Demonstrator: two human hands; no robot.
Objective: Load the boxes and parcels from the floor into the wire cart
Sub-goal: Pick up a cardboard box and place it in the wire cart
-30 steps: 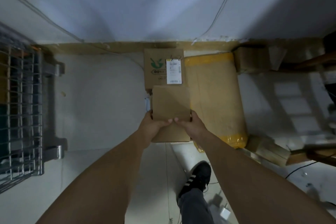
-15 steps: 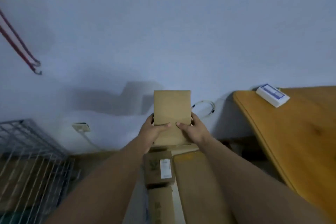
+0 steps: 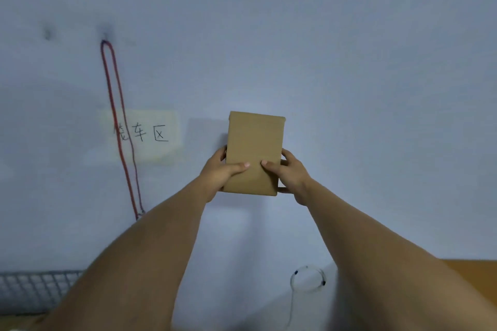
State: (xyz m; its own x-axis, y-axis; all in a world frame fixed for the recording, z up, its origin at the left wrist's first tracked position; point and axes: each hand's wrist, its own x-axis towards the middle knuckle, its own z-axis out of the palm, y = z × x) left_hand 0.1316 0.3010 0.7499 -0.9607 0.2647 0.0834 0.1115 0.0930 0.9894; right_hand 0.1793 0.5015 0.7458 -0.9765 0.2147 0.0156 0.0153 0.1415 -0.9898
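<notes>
Between both hands (image 3: 219, 174) (image 3: 291, 176), cardboard box (image 3: 254, 148)

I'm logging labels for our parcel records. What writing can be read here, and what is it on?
"车区", after a first character crossed by the red cord, possibly "笼": handwritten on the paper sign on the wall.
On the box: no writing on the face shown.

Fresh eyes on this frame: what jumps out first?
A plain brown cardboard box is held up mid-frame against the pale wall, in a two-handed grip: left hand and right hand on its lower sides. Left of it, a red cord loop hangs across a handwritten paper sign. A strip of the wire cart shows bottom left.
</notes>
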